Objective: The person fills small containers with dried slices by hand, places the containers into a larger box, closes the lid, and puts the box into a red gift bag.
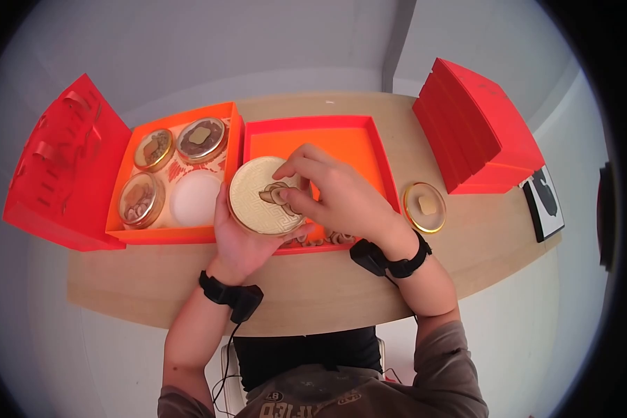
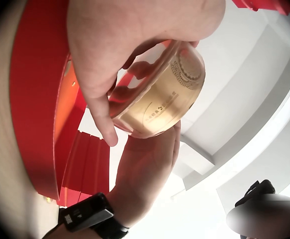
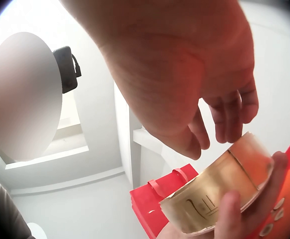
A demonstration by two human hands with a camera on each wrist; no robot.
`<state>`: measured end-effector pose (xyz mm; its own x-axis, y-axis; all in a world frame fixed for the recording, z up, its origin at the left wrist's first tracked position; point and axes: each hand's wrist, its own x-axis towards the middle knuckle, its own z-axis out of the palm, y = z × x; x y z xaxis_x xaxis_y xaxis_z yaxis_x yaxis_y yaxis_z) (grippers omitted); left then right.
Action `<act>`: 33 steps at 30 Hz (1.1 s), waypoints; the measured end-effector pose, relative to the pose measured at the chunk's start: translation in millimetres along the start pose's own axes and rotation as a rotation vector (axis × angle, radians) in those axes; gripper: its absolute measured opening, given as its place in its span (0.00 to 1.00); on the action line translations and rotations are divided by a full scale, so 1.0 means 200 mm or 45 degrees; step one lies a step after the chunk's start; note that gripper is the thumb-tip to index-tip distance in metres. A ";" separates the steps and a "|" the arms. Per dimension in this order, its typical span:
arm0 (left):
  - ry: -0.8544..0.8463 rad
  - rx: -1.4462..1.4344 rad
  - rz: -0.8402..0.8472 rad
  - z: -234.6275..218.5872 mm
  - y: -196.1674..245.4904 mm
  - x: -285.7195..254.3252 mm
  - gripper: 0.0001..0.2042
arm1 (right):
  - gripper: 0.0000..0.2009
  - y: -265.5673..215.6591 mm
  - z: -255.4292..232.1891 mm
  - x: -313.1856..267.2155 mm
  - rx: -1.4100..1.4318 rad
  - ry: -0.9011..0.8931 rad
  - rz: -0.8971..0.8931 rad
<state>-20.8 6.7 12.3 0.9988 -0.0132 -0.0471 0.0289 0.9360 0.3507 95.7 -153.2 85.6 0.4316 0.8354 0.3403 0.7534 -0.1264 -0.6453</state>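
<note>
My left hand point(image 1: 242, 244) grips a clear round jar point(image 2: 160, 94) with a gold band around its side. In the head view its cream, maze-patterned bottom point(image 1: 251, 195) shows, with a small heap of pale dried slices point(image 1: 272, 194) with brown edges lying on it. My right hand point(image 1: 345, 195) is over the jar, thumb and forefinger at the slices. In the right wrist view its fingertips point(image 3: 233, 134) point down just above the jar's rim, a gap between thumb and fingers. More slices point(image 1: 338, 238) lie along the near edge of a red tray point(image 1: 390, 184) with an orange inside.
An orange box point(image 1: 167, 235) on the left holds several gold-rimmed jars point(image 1: 202, 139) and a round white recess point(image 1: 195, 200). A gold-rimmed lid point(image 1: 425, 207) lies on the right of the table point(image 1: 292, 299). Red gift bags point(image 1: 63, 167) stand left and right point(image 1: 474, 132), beside a black-framed picture point(image 1: 545, 202).
</note>
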 end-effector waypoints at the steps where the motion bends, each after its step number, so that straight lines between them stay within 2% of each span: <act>1: -0.005 0.002 0.003 0.00 0.00 0.00 0.39 | 0.13 0.00 -0.01 0.00 0.002 0.020 0.004; 5: -0.064 -0.002 0.008 -0.04 0.00 0.02 0.41 | 0.19 0.03 -0.01 0.00 -0.008 0.181 0.020; 7: -0.057 -0.008 0.013 -0.04 0.00 0.01 0.42 | 0.25 0.08 0.00 0.00 -0.023 0.293 0.118; 8: -0.069 0.068 0.007 -0.02 0.00 0.01 0.42 | 0.25 0.10 0.00 0.00 -0.027 0.299 0.112; 10: -0.092 0.152 0.008 -0.01 0.00 0.01 0.43 | 0.31 0.14 0.02 -0.01 0.111 0.147 0.426; 11: -0.124 0.110 -0.008 -0.03 0.00 0.01 0.43 | 0.31 0.14 0.02 -0.02 0.106 0.157 0.414; 13: -0.173 0.090 -0.025 -0.06 0.00 0.02 0.43 | 0.34 0.12 0.05 -0.04 0.350 -0.022 0.585; 15: -0.121 0.037 -0.052 -0.08 0.00 0.03 0.42 | 0.34 0.09 0.05 -0.06 0.438 -0.032 0.565; 17: -0.168 0.128 -0.067 -0.12 0.01 0.05 0.40 | 0.33 0.10 0.07 -0.09 0.527 -0.054 0.547; 19: -0.209 0.215 -0.074 -0.08 0.00 0.05 0.38 | 0.31 0.13 0.09 -0.12 0.622 0.124 0.523; 20: -0.004 0.386 0.022 0.00 -0.04 0.06 0.34 | 0.31 0.10 0.06 -0.13 0.624 0.130 0.511; 21: 0.204 0.553 0.121 0.05 -0.06 0.07 0.30 | 0.29 0.05 0.01 -0.16 0.681 0.158 0.610; 22: 0.204 0.563 0.127 0.07 -0.07 0.07 0.30 | 0.28 0.03 -0.02 -0.18 0.741 0.184 0.710; 23: 0.237 0.719 0.093 0.08 -0.07 0.09 0.27 | 0.28 0.08 -0.04 -0.20 0.747 0.185 0.699; 25: 0.297 1.053 0.004 0.07 -0.03 0.11 0.21 | 0.24 0.25 -0.08 -0.25 0.634 0.350 0.593; 26: 0.299 1.067 0.015 0.09 0.00 0.11 0.21 | 0.24 0.32 -0.10 -0.28 0.641 0.352 0.578; 28: 0.367 1.506 0.099 0.15 0.06 0.15 0.19 | 0.22 0.42 -0.15 -0.33 1.038 0.605 0.605; 30: 0.381 1.645 0.101 0.21 0.13 0.22 0.16 | 0.22 0.43 -0.20 -0.35 1.070 0.701 0.605; 32: 0.345 2.214 -0.014 0.25 0.19 0.31 0.16 | 0.21 0.44 -0.25 -0.37 1.104 0.803 0.618; 33: 0.344 2.226 -0.023 0.25 0.20 0.37 0.16 | 0.21 0.46 -0.27 -0.39 1.067 0.775 0.642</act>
<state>55.9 25.7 69.8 0.9693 0.2039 -0.1376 0.2240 -0.5011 0.8359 157.6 -258.4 36.8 0.9298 0.3658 0.0412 -0.0406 0.2132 -0.9762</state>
